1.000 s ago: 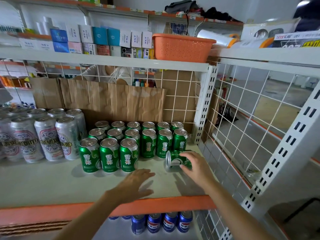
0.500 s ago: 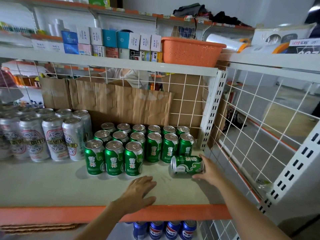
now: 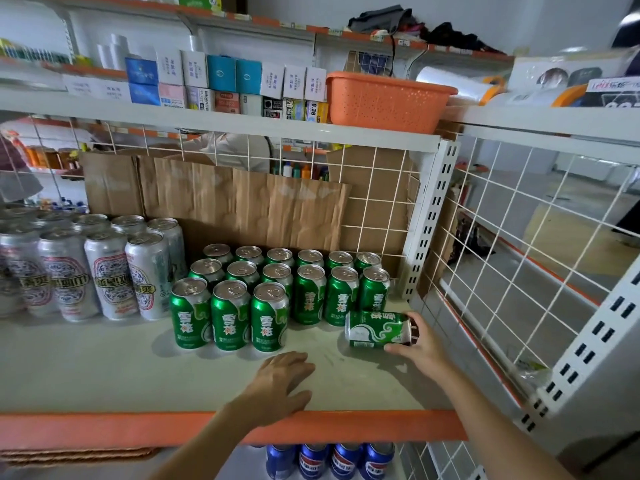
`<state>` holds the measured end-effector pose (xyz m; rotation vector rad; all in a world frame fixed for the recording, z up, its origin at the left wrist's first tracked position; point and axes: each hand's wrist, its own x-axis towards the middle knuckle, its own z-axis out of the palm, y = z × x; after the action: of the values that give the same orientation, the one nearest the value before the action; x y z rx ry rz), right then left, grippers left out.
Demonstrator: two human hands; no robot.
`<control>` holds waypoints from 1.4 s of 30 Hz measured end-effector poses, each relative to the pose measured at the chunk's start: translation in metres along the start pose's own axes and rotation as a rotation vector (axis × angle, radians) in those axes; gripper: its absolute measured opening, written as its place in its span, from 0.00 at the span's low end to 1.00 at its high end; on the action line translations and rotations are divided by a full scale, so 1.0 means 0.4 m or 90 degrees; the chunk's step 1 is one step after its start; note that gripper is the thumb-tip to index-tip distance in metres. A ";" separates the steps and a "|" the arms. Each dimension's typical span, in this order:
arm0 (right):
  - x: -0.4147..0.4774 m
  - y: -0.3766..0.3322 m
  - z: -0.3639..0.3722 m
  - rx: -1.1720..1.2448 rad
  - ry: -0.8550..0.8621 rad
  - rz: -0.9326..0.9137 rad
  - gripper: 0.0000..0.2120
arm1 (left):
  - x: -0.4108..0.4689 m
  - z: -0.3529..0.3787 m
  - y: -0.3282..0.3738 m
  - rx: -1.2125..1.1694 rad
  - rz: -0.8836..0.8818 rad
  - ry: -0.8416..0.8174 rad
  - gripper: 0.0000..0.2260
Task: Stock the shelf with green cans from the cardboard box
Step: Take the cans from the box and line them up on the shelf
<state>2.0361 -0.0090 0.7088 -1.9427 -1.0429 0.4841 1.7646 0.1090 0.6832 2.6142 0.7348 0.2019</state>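
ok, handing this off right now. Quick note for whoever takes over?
Right hand: grip on one green aluminium can, lying on its side on the pale shelf board, at the right end of the front row.
Left hand: empty, palm down near the shelf's orange front edge.
Done: upright green cans stand in three rows; the front row has three, with open slots to their right.
Left: stand the held can upright in the front row, then keep filling it. The cardboard supply box is not in view.
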 end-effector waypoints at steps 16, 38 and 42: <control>-0.246 -0.139 -0.017 0.223 -0.068 -0.117 0.45 | -0.025 -0.031 0.035 -0.488 -0.089 0.129 0.31; -0.292 -0.216 0.118 0.417 -0.067 -0.118 0.50 | -0.111 -0.121 0.208 -0.786 -0.033 0.214 0.26; -0.297 -0.237 0.155 0.484 -0.020 -0.108 0.50 | -0.105 -0.100 0.247 -0.811 -0.022 0.296 0.27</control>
<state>1.8808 -0.0477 0.7459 -1.1686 -0.8607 0.6932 1.7652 0.0246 0.7604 1.3329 0.5039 0.9289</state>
